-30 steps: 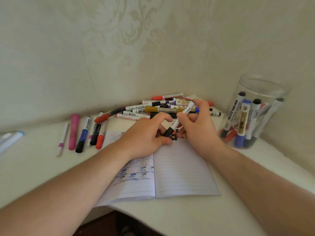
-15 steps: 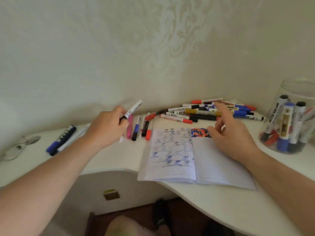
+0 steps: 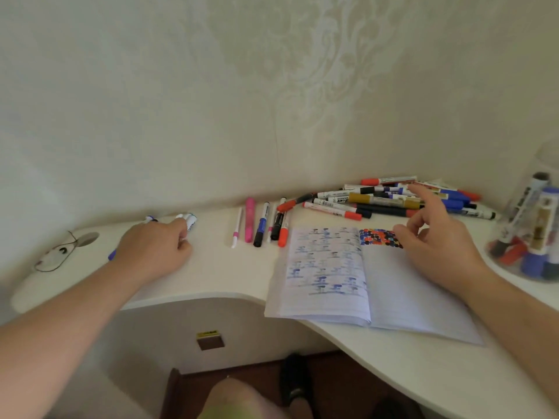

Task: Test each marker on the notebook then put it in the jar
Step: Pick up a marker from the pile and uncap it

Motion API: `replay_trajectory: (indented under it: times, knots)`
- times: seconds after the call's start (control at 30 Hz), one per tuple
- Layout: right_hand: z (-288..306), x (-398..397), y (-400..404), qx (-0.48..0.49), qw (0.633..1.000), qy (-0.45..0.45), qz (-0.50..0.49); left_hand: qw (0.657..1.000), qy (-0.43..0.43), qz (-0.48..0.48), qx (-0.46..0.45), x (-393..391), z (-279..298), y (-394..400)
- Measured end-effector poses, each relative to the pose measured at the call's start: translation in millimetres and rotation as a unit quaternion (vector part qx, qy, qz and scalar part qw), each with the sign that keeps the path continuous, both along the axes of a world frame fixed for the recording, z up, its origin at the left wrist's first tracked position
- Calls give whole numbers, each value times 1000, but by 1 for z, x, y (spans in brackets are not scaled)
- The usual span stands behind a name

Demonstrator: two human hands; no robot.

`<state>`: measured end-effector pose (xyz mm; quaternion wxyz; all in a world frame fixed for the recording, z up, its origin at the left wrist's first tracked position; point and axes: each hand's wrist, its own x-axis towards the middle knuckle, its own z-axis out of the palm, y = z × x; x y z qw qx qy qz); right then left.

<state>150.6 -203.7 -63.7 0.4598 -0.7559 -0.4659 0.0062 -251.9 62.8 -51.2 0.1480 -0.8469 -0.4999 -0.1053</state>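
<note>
On the white table (image 3: 217, 276), left of the notebook (image 3: 363, 279), the left hand (image 3: 154, 252) curls round a marker (image 3: 189, 222); the right hand (image 3: 435, 243) hovers above it, fingers apart.

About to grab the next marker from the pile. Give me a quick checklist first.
1. Right hand free, fingers extended toward the marker pile: ok.
2. Left hand rests by the markers at the far left, whether it holds one: cannot tell.
3. Notebook open, blank lines available: ok.
4. Jar upright with markers inside: ok.
5. Jar opening clear: cannot tell, cut off.
</note>
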Motion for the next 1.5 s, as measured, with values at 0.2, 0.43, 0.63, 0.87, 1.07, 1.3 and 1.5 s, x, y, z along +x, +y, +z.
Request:
replay_trajectory:
  times: [0.2,0.43,0.63,0.87,1.07,1.3,1.5]
  knots:
    - [0,3,2,5,1000,2,-2,993,-80,-15,-84,80,16,-16]
    - [-1,4,1,14,1000,5,4,978,64,32,-197,126,19,-9]
    - [5,6,0,18,1000,9,11,977,-149,-8,-152,135,33,-9]
    - [12,2,2,62,983,133,111,886,-212,-331,-245,216,30,-109]
    - [19,2,-3,116,924,289,223,797,-212,-466,-319,268,13,-137]
    - [28,27,-9,126,923,341,124,839,-174,-426,-289,283,1,-118]
    - [24,30,-12,-29,974,219,55,892,-51,-387,-226,285,-5,-117]
